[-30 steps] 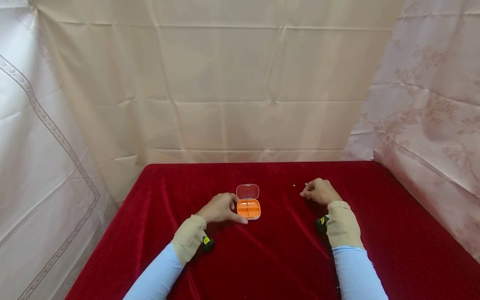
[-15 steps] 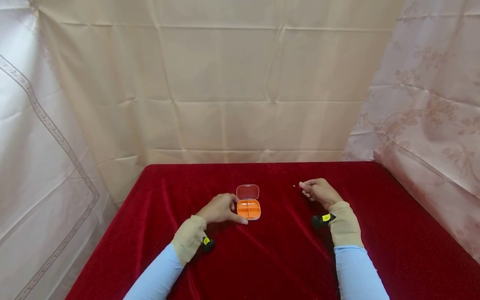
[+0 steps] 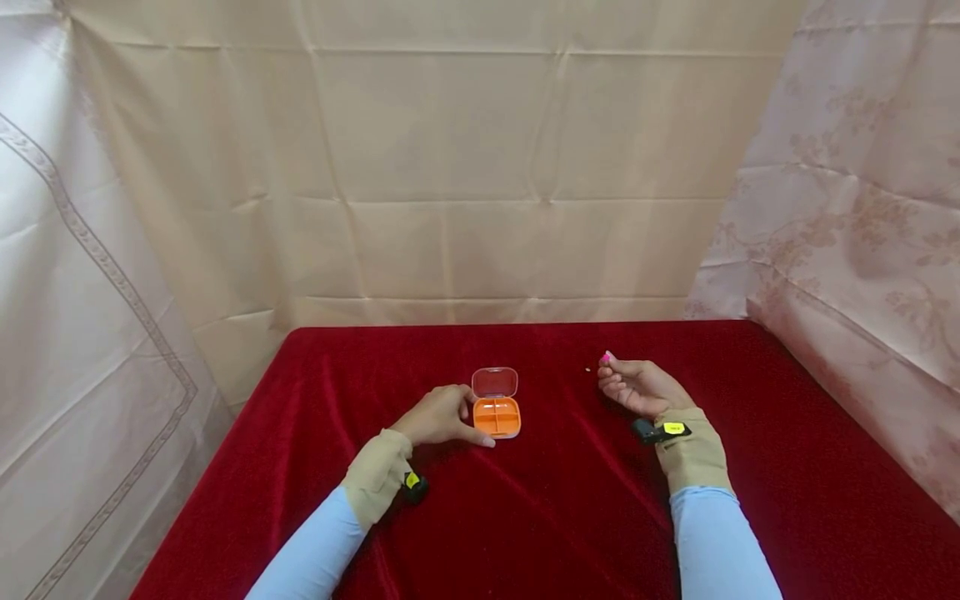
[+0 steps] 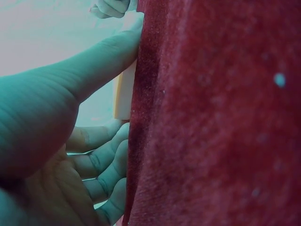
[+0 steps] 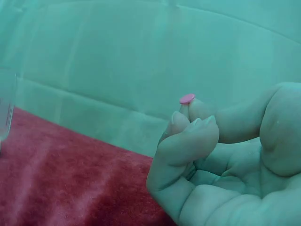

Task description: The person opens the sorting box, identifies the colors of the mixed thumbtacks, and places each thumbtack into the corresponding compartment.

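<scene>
An orange pill box with several compartments stands on the red cloth, its clear lid raised at the back. My left hand holds the box from the left side, thumb along the front edge and forefinger by the hinge. In the left wrist view the box's pale side shows between thumb and fingers. To the right, my right hand is turned palm up above the cloth. Its thumb and forefinger pinch a small round pink pill at their tips, while the other fingers curl in.
A tiny pale pill-like piece lies on the cloth just left of my right hand. The red velvet table ends at a beige curtain behind, with patterned drapes on both sides.
My right hand has lifted slightly and rolled palm up, bringing the pink pill into sight at its fingertips. A white speck formerly beside that hand no longer shows. The left hand and box stay put.
</scene>
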The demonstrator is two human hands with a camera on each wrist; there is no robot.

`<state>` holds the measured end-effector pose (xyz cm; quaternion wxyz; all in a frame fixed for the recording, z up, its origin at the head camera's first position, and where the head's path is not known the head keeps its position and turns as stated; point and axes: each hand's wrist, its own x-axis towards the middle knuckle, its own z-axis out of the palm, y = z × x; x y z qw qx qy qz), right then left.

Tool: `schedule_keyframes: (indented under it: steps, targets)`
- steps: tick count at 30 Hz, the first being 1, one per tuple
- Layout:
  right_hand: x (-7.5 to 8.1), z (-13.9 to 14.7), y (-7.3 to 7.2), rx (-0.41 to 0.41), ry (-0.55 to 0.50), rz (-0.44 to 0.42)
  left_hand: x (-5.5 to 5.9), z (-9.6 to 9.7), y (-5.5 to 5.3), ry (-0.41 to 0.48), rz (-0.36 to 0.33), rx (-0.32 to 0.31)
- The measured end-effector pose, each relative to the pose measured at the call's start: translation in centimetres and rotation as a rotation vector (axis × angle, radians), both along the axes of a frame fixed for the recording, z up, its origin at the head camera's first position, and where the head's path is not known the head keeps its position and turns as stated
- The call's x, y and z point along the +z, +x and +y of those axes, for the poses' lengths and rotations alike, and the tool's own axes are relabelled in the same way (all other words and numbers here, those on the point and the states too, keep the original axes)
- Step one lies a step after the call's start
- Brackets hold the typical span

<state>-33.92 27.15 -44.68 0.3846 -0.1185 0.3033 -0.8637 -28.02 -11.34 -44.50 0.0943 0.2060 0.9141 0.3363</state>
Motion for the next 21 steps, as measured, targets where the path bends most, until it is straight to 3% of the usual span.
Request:
schedule_keyframes:
  steps: [5,10,15,21]
  targets:
    - [-0.3,0.4,-0.1,0.032,-0.081,-0.055,0.0,0.0,0.0,-0.001,0.006,-0.004]
    - [-0.2,0.6,-0.2,0.042,-0.048,0.003,-0.1,0.0,0.0,0.005,0.009,0.000]
    - [0.5,0.4,0.0,-0.044,0.130,0.115,-0.2,0.0,-0.1,0.007,0.010,-0.003]
    - [1.2,-0.6,0.4,-0.273,0.438,0.224,-0.1,-0.1,0.0,0.008,0.002,0.008]
